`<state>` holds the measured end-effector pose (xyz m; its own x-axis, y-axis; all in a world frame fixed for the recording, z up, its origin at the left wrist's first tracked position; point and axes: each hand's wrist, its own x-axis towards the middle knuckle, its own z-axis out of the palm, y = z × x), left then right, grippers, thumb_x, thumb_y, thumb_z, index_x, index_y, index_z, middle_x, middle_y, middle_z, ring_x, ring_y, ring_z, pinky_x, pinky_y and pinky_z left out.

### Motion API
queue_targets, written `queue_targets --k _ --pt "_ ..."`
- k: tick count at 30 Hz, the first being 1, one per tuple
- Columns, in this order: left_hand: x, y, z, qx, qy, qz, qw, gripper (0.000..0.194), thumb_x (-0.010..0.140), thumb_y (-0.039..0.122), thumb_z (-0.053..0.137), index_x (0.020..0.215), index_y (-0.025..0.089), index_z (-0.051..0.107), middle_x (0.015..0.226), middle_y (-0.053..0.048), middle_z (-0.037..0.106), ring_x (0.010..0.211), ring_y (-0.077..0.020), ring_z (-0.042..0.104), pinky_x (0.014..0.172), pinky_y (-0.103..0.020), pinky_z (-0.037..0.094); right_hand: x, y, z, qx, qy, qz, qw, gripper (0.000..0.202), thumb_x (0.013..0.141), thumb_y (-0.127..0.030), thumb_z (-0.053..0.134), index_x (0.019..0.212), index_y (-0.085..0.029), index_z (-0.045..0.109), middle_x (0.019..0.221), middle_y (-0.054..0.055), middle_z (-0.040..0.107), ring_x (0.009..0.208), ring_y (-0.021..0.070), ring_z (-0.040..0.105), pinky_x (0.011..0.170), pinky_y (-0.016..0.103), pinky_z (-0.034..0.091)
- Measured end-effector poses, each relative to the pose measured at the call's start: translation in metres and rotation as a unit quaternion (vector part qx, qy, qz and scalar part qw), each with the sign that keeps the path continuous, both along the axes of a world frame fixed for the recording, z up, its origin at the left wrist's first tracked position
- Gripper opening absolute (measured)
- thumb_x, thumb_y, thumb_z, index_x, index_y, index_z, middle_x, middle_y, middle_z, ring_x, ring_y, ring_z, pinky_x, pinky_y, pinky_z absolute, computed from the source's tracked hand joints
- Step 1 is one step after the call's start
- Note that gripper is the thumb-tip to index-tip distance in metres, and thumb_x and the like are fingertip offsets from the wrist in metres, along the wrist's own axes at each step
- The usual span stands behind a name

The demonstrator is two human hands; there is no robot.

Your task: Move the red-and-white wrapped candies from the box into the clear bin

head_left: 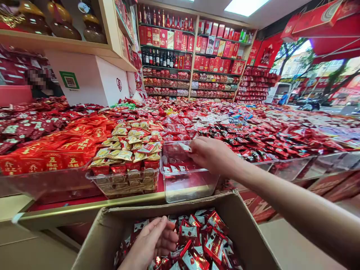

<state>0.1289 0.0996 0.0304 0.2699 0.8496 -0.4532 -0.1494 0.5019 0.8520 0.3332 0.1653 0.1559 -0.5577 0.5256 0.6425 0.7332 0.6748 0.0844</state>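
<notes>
A cardboard box (pixel 247 225) full of red and white wrapped packets (pixel 194 247) stands at the bottom centre. Inside it, my left hand (pixel 156 240) is over the packets with its fingers curled; whether anything lies in them is hidden. At a clear plastic bin (pixel 188 187) behind the box, my right hand (pixel 206 153) pinches a small red and white packet (pixel 185 147) above the bin. A row of similar packets (pixel 174 168) lies in that bin.
Left of the bin is a container (pixel 126 183) heaped with gold and red packets. Orange-red packets (pixel 70 150) lie farther left, and mixed piles (pixel 267 138) spread to the right. Shelves (pixel 194 56) with bottles and boxes stand behind. Part of a person (pixel 42 84) shows at the left.
</notes>
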Motion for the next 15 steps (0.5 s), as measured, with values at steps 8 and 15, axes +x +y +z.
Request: queue_targets --k 8,15 --pt "0.003 -0.001 -0.032 0.027 0.070 -0.055 0.996 0.036 0.063 0.050 0.057 0.071 0.015 0.053 0.064 -0.002 0.066 0.055 -0.0116 0.057 0.052 -0.021 0.036 -0.012 0.110 -0.031 -0.307 -0.324 -0.058 0.893 0.023 0.062 -0.011 0.051 0.083 -0.010 0.061 0.084 0.014 0.062 0.079 0.0231 0.055 0.066 0.030 0.039" --pt "0.001 -0.003 -0.032 0.052 0.075 -0.078 0.993 0.028 0.065 0.044 0.057 0.070 0.017 0.053 0.064 0.000 0.064 0.055 -0.0117 0.054 0.054 -0.023 0.037 -0.002 0.118 -0.064 -0.406 -0.195 -0.056 0.891 0.008 0.054 -0.008 0.056 0.049 -0.013 0.060 0.053 0.005 0.060 0.056 0.0175 0.056 0.056 0.026 0.040"
